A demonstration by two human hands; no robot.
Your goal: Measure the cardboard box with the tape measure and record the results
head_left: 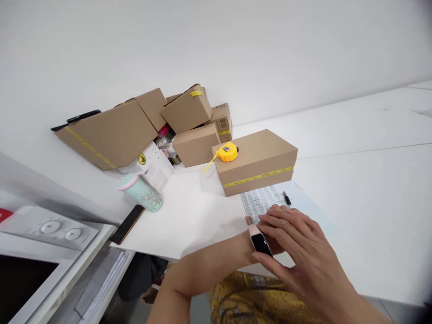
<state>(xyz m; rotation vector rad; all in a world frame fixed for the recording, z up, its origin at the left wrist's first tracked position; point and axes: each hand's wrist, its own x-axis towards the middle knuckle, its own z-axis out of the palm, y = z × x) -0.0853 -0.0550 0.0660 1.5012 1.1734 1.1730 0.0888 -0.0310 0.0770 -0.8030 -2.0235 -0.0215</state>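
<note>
My left forearm reaches in from below, wearing a smartwatch (261,244) with a pale pink strap and dark screen. My left hand (276,245) is mostly hidden under my right hand, so its fingers do not show clearly. My right hand (300,247) lies across it with the fingers stretched out, the thumb by the watch's edge. Just beyond both hands, a printed sheet of figures (263,200) and a black pen (286,198) lie on the white table (202,216). Behind them sits a cardboard box (258,164) with a yellow tape measure (227,152) on top, its blade end sticking out.
More cardboard boxes (192,110) are piled against the wall at the back left. A mint-green tumbler (143,193) and a dark phone (128,224) are near the table's left edge. Below left stands a white appliance with round dials (50,227).
</note>
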